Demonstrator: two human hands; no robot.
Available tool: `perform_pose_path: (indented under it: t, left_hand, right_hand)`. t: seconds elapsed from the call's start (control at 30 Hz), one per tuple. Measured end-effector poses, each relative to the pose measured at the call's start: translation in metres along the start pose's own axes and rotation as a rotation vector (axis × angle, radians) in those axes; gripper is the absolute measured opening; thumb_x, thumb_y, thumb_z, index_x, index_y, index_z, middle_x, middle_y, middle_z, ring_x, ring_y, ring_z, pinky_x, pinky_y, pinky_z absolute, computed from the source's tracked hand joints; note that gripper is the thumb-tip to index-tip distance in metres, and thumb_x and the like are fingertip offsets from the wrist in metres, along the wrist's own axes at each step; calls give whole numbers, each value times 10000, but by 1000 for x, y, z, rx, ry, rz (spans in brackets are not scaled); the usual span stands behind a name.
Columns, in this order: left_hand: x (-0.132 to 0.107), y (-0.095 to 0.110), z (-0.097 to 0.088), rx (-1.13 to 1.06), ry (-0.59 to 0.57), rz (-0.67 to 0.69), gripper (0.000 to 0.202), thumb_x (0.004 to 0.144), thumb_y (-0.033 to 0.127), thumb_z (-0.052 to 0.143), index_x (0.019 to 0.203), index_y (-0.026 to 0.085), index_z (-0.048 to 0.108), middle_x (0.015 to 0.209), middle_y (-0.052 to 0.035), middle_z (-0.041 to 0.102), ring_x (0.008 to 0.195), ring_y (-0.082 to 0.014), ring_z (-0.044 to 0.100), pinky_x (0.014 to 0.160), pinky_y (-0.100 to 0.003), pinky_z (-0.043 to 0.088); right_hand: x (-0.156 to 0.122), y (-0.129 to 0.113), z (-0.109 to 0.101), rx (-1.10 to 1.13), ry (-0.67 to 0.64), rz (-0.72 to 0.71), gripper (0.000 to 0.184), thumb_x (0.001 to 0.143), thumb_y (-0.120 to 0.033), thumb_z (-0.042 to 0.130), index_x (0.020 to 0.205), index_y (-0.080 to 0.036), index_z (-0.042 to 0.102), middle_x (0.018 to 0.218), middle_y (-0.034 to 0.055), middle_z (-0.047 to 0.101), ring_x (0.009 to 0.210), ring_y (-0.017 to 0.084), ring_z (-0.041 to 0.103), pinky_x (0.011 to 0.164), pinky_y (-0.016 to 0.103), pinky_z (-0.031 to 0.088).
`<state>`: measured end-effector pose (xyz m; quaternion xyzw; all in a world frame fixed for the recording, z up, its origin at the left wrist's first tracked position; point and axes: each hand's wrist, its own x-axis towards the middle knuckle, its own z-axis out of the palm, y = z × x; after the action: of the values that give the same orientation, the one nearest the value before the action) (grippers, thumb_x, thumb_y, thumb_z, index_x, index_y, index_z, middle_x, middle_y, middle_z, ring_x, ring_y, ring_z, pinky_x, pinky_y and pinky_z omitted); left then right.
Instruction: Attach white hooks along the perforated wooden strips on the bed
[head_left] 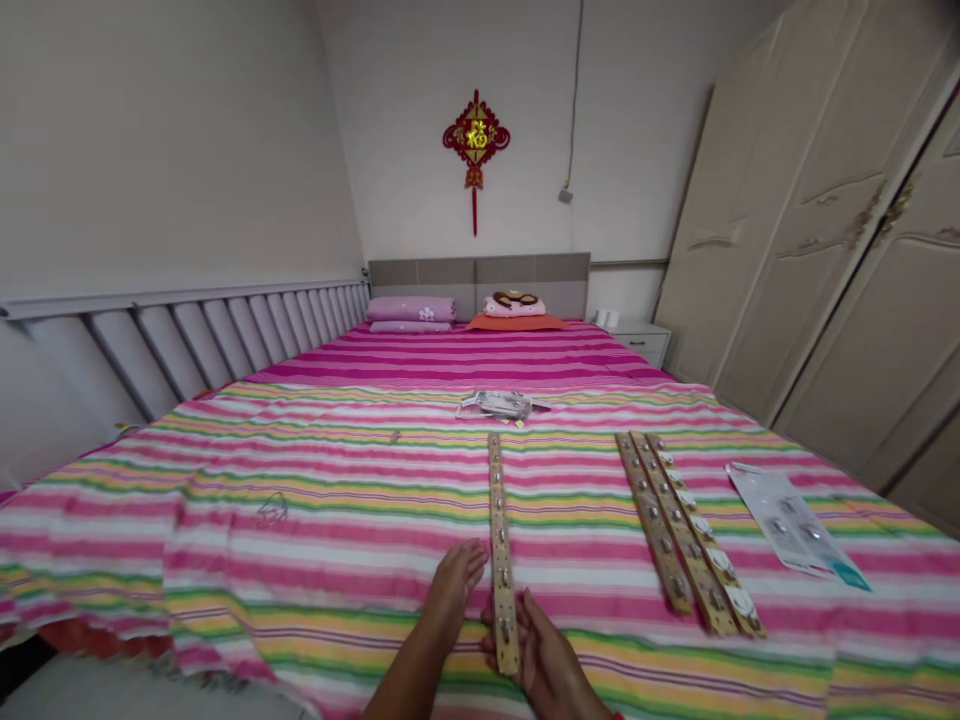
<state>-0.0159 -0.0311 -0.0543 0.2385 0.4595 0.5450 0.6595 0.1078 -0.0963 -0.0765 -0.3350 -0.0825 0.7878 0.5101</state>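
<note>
A long narrow strip with a row of small metal parts lies lengthwise on the striped bedspread. My left hand rests flat on the cover just left of the strip's near end, fingers stretched out. My right hand sits at the near end of that strip, fingers extended along its right side and thumb touching it. Whether it grips the strip is unclear.
Several similar strips lie side by side to the right, some with round white lenses. A clear plastic bag lies further right. A small heap of packets sits mid-bed. Pillows, a nightstand and a wardrobe stand beyond.
</note>
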Motion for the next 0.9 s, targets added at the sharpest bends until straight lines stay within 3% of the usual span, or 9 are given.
perform_pose_path:
  t: [0.2, 0.33, 0.47, 0.67, 0.8, 0.9]
  left_hand:
    - [-24, 2, -6, -143, 7, -195, 204, 845, 299, 570, 899, 115, 640, 984, -129, 695, 819, -152, 675, 740, -240, 515]
    - [-35, -4, -7, -195, 46, -228, 205, 839, 303, 584, 890, 114, 648, 862, -89, 702, 709, -120, 658, 656, -212, 494]
    - [-40, -16, -10, -163, 27, -166, 245, 759, 352, 667, 836, 119, 657, 785, -70, 696, 642, -108, 634, 609, -203, 463]
    - [-36, -30, -16, 131, 25, -41, 597, 468, 602, 759, 830, 134, 673, 799, -68, 685, 662, -139, 611, 567, -225, 435]
    - [-37, -30, -13, 241, 6, 36, 652, 451, 670, 721, 831, 143, 675, 784, -68, 672, 680, -162, 593, 585, -261, 461]
    - [-44, -29, -12, 302, -58, 56, 627, 522, 695, 672, 836, 151, 671, 786, -74, 672, 712, -194, 604, 608, -296, 481]
  right_hand:
    - [-3, 3, 1, 77, -42, 42, 311, 744, -401, 706, 852, -113, 658, 619, 57, 700, 503, 139, 627, 476, 218, 476]
    - [0, 9, 2, 123, -40, 31, 311, 739, -425, 701, 851, -137, 656, 497, -12, 624, 388, 87, 533, 381, 161, 388]
    - [5, 15, -1, 76, 4, 22, 374, 734, -492, 676, 783, -122, 652, 434, -26, 579, 312, 67, 463, 320, 147, 314]
    - [13, 17, -5, 76, 103, -30, 382, 729, -496, 684, 735, -116, 642, 462, 5, 620, 349, 89, 529, 339, 162, 374]
    - [15, 16, -5, -8, 119, -28, 430, 745, -548, 635, 709, -120, 635, 463, 14, 615, 330, 102, 523, 312, 177, 362]
    - [10, 14, -8, -147, 103, -56, 477, 734, -606, 612, 722, -129, 642, 476, 27, 617, 367, 124, 558, 297, 175, 346]
